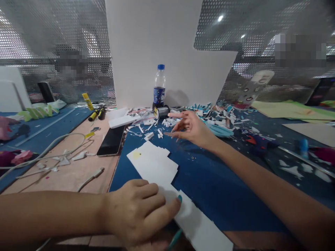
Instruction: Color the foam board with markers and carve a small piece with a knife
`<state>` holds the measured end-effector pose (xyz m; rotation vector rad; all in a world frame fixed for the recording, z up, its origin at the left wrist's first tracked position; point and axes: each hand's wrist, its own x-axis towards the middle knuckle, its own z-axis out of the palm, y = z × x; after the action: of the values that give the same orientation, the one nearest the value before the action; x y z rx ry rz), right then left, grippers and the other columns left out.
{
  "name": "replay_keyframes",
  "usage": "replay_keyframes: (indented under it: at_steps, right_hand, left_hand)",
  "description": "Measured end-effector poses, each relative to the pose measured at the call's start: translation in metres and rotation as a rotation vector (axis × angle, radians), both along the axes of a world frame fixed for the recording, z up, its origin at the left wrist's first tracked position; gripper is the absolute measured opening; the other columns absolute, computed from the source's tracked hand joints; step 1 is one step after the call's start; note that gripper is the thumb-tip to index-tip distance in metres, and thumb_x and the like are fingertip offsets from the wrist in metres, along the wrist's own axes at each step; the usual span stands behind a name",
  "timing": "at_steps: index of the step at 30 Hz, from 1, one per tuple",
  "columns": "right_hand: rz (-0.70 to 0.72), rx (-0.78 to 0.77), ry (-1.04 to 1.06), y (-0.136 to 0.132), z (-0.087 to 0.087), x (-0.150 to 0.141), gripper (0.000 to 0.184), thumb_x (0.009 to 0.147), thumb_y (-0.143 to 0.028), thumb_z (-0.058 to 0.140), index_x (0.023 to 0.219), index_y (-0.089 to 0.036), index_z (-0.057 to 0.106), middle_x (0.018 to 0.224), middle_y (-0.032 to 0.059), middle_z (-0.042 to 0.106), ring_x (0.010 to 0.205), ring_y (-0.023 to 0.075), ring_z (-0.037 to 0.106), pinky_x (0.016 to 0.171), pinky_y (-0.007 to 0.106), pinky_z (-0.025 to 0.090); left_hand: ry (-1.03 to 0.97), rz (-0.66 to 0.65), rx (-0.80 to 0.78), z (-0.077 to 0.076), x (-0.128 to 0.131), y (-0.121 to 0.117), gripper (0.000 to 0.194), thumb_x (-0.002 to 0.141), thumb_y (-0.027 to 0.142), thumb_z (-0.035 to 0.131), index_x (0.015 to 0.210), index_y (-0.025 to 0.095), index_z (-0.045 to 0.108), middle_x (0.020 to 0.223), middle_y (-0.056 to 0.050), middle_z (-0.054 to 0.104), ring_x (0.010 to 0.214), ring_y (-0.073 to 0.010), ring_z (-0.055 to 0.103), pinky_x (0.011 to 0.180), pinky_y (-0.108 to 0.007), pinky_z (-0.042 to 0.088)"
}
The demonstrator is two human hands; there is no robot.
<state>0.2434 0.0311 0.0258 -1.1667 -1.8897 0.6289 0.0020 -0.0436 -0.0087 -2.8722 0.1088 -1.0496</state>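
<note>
A white cut board piece (157, 162) with stepped edges lies diagonally on the blue mat, a pale yellow mark near its far end. My left hand (141, 212) is closed over its near part, fingers curled and thumb pressed on the surface. A thin teal thing (175, 239) shows below this hand; its kind is unclear. My right hand (192, 129) hovers beyond the board, fingers apart and holding nothing visible. Nearest to it are a dark spool (162, 111) and a heap of white scraps (172, 122).
A bottle with a blue cap (159, 85) stands before a white upright panel (154, 38). Left of the mat (209, 174) lie a dark phone (111, 141), a white phone (123, 120) and a cable (90, 178). Pale blue coiled strips (218, 129) lie right.
</note>
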Motion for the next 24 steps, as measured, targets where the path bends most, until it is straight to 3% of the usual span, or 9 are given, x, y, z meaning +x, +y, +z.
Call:
replay_keyframes:
  at_steps: [2,4,6,8,10,13,16,18,24]
  right_hand:
    - [0.008,-0.024,0.068,-0.003,0.0,-0.003,0.044,0.071,-0.05,0.07,0.087,-0.023,0.039,0.07,0.0004,0.059,0.068,0.0212,0.065,0.059,0.033,0.053]
    - [-0.033,-0.027,0.065,-0.007,0.004,-0.004,0.039,0.076,-0.05,0.065,0.077,-0.023,0.037,0.064,-0.0008,0.058,0.062,0.0208,0.066,0.055,0.032,0.052]
    - [-0.082,-0.017,0.008,-0.011,0.011,-0.004,0.037,0.08,-0.051,0.059,0.074,-0.023,0.037,0.062,0.0,0.058,0.063,0.0217,0.067,0.055,0.032,0.051]
    - [-0.107,-0.01,-0.11,-0.014,0.018,-0.004,0.037,0.08,-0.051,0.059,0.074,-0.023,0.036,0.063,0.0018,0.06,0.07,0.0239,0.067,0.062,0.034,0.051]
    - [-0.027,-0.038,-0.233,-0.017,0.022,-0.005,0.039,0.075,-0.05,0.065,0.077,-0.023,0.037,0.072,0.0044,0.063,0.09,0.0272,0.066,0.075,0.035,0.049]
    - [0.207,-0.129,-0.37,-0.02,0.015,-0.012,0.054,0.062,-0.05,0.076,0.091,-0.022,0.04,0.096,0.0097,0.064,0.118,0.0303,0.051,0.089,0.035,0.043]
    - [0.346,-0.235,-0.506,-0.02,-0.001,-0.019,0.086,0.049,-0.049,0.082,0.115,-0.017,0.038,0.116,0.015,0.056,0.121,0.0321,0.045,0.092,0.037,0.041]
    - [0.366,-0.292,-0.568,-0.019,-0.008,-0.02,0.1,0.05,-0.05,0.082,0.128,-0.014,0.03,0.122,0.0177,0.053,0.123,0.0325,0.043,0.095,0.038,0.039]
    - [0.396,-0.389,-0.641,-0.015,0.006,-0.004,0.094,0.059,-0.043,0.077,0.134,-0.013,0.029,0.139,0.0194,0.041,0.134,0.0325,0.032,0.096,0.037,0.04]
  left_hand:
    - [0.051,-0.051,-0.091,0.0,0.002,0.001,0.046,0.09,0.034,0.028,0.117,0.0,0.044,0.071,-0.011,0.065,0.055,-0.0205,0.06,0.046,-0.032,0.046]
    - [0.111,-0.125,-0.153,0.0,0.004,0.003,0.051,0.091,0.037,0.03,0.126,0.0,0.035,0.09,-0.017,0.068,0.078,-0.0236,0.066,0.068,-0.034,0.054]
    - [0.195,-0.176,-0.194,0.001,0.003,0.006,0.057,0.092,0.04,0.033,0.133,0.001,0.026,0.112,-0.02,0.064,0.107,-0.0255,0.061,0.094,-0.036,0.048]
    - [0.28,-0.179,-0.228,0.002,0.002,0.008,0.059,0.093,0.041,0.033,0.136,0.002,0.021,0.127,-0.021,0.056,0.123,-0.0254,0.051,0.105,-0.036,0.041]
    - [0.282,-0.154,-0.241,0.002,0.002,0.01,0.058,0.093,0.04,0.033,0.136,0.002,0.023,0.128,-0.023,0.055,0.123,-0.0254,0.051,0.103,-0.036,0.043]
    - [0.16,-0.147,-0.229,0.002,0.001,0.01,0.05,0.092,0.034,0.033,0.13,0.001,0.032,0.113,-0.023,0.063,0.109,-0.0263,0.06,0.096,-0.036,0.049]
    - [0.085,-0.136,-0.272,0.002,0.001,0.009,0.044,0.089,0.031,0.035,0.122,0.003,0.04,0.098,-0.02,0.067,0.096,-0.0265,0.065,0.086,-0.036,0.054]
    - [0.052,-0.122,-0.288,0.002,0.0,0.009,0.041,0.088,0.029,0.037,0.12,0.004,0.042,0.094,-0.018,0.067,0.093,-0.026,0.065,0.083,-0.036,0.055]
    - [-0.106,-0.011,-0.262,0.0,-0.006,0.015,0.05,0.079,0.02,0.047,0.126,0.008,0.036,0.099,-0.017,0.061,0.099,-0.0272,0.058,0.082,-0.041,0.053]
